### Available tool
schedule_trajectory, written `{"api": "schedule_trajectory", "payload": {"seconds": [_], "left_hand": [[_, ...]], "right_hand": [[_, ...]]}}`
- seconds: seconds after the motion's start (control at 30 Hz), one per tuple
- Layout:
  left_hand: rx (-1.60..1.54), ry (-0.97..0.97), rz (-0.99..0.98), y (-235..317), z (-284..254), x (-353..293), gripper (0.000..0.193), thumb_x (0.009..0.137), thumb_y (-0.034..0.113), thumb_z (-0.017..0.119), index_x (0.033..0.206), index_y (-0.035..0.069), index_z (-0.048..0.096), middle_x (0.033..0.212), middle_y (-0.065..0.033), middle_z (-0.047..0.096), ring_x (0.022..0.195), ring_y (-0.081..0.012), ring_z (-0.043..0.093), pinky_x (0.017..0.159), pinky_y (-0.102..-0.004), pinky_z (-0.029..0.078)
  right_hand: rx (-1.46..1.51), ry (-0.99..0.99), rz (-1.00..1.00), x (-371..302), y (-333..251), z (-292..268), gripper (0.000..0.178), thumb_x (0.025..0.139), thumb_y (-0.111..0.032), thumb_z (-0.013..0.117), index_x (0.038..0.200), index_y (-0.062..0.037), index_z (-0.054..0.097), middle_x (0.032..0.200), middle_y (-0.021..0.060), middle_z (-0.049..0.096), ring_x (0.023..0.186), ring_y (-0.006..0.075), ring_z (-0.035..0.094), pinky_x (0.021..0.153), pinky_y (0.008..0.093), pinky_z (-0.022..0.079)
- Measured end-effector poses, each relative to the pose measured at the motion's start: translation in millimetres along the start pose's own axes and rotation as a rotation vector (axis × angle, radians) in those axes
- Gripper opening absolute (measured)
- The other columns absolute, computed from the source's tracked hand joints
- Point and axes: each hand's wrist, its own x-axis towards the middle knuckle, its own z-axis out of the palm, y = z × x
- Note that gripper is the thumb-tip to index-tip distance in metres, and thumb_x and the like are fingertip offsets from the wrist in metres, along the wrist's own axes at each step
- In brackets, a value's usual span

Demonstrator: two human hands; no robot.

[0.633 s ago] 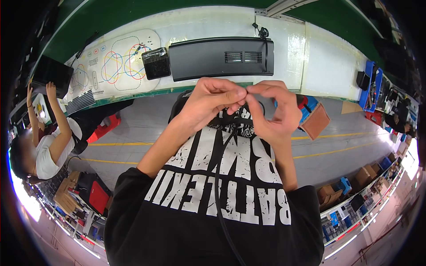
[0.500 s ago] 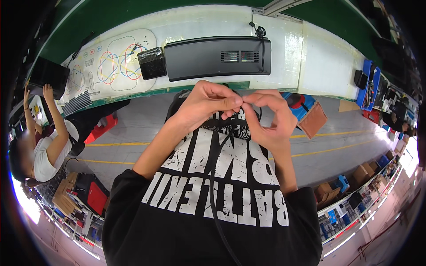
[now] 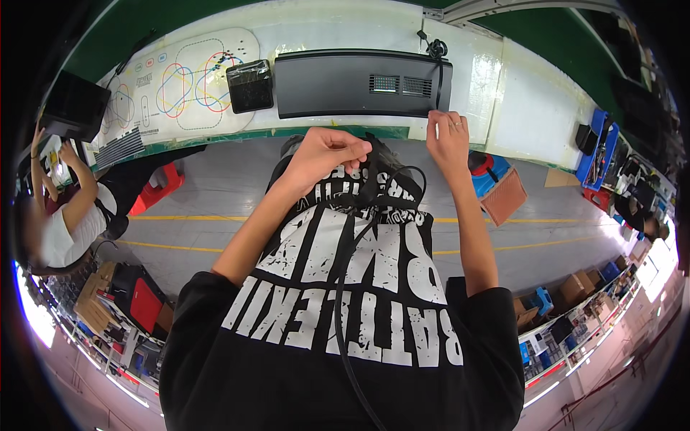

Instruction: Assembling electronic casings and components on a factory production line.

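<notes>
My left hand [image 3: 327, 158] is closed in a pinch above my lap, and whatever small thing lies between its fingertips is hidden. A black cord [image 3: 341, 309] runs down the front of my shirt, and a thin dark loop [image 3: 418, 172] curves beside the left hand. At the table's front edge, my right hand [image 3: 449, 144] has its fingertips together at the lower end of a black cable [image 3: 440, 80]. That cable hangs across the right end of a long dark-grey device [image 3: 323, 86] with two vent grilles.
Left of the device sits a small black box [image 3: 250, 87], beside a printed white mat [image 3: 165, 90] with small dark bits on it. A blue bin [image 3: 600, 154] stands at the table's right. Below the edge is a brown board [image 3: 505, 197]. A co-worker [image 3: 68, 223] handles a black box at far left.
My right hand has parted from the left and moved up to the cable at the device's right end. The left hand stays pinched near its former place.
</notes>
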Motion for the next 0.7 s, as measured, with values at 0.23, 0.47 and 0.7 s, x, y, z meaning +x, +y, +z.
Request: {"api": "schedule_trajectory", "payload": {"seconds": [0.23, 0.47, 0.7], "left_hand": [[-0.039, 0.027, 0.0, -5, -2, 0, 0.024, 0.086, 0.019, 0.073, 0.085, -0.004, 0.07, 0.073, -0.006, 0.065, 0.062, -0.0098, 0.058, 0.059, -0.0241, 0.049], [-0.064, 0.051, 0.003, -3, -4, -2, 0.022, 0.087, 0.018, 0.072, 0.086, -0.004, 0.07, 0.074, -0.0064, 0.066, 0.064, -0.0102, 0.059, 0.06, -0.0239, 0.049], [-0.081, 0.054, -0.011, -3, -5, 0, 0.022, 0.087, 0.018, 0.072, 0.086, -0.004, 0.07, 0.076, -0.0069, 0.066, 0.064, -0.0104, 0.06, 0.061, -0.0232, 0.049]], "right_hand": [[-0.001, -0.223, -0.132, 10, 19, -3, 0.018, 0.072, 0.004, 0.061, 0.087, -0.0025, 0.055, 0.09, 0.007, 0.062, 0.082, 0.024, 0.056, 0.072, 0.0362, 0.044], [0.018, -0.153, -0.226, 4, 27, -1, 0.019, 0.072, 0.003, 0.062, 0.09, -0.001, 0.057, 0.087, 0.0069, 0.061, 0.083, 0.0227, 0.056, 0.074, 0.0362, 0.045], [-0.116, -0.096, -0.111, -16, 16, 7, 0.011, 0.081, 0.002, 0.066, 0.083, -0.002, 0.057, 0.081, 0.0081, 0.063, 0.072, 0.0219, 0.057, 0.071, 0.0354, 0.046]]}}
